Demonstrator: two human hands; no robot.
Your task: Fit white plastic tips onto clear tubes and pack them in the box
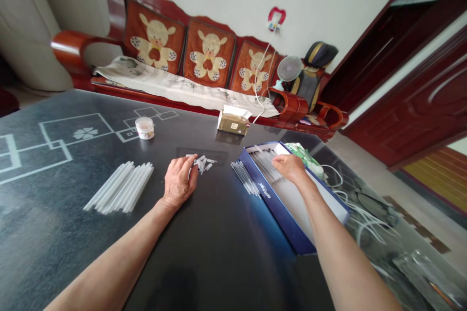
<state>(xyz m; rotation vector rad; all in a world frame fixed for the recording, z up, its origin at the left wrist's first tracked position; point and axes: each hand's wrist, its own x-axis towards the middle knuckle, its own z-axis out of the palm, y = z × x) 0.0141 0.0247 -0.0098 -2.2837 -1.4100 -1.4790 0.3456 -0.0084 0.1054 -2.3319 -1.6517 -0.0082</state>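
My left hand (178, 180) rests on the dark table with its fingers curled at a small pile of short white pieces (203, 164). Whatever lies between those fingers is hidden. Over on the right, my right hand (291, 167) reaches into a shallow blue box (268, 198) with a white inside. Its fingers are pinched together beside the thin, clear-looking sticks (263, 161) in the far end; what they grip is too small to name. Several thin dark-and-white sticks (245, 180) lie against the box's left side. Left of my left hand, a bundle of white translucent tubes (122, 187) lies side by side.
A small lidded tub (145, 128) and a tissue box (233, 122) stand toward the table's far side. A green and white packet (304, 158), white cables (365, 218) and glasses (375, 206) lie right of the box. A wooden sofa (82, 51) stands behind the table.
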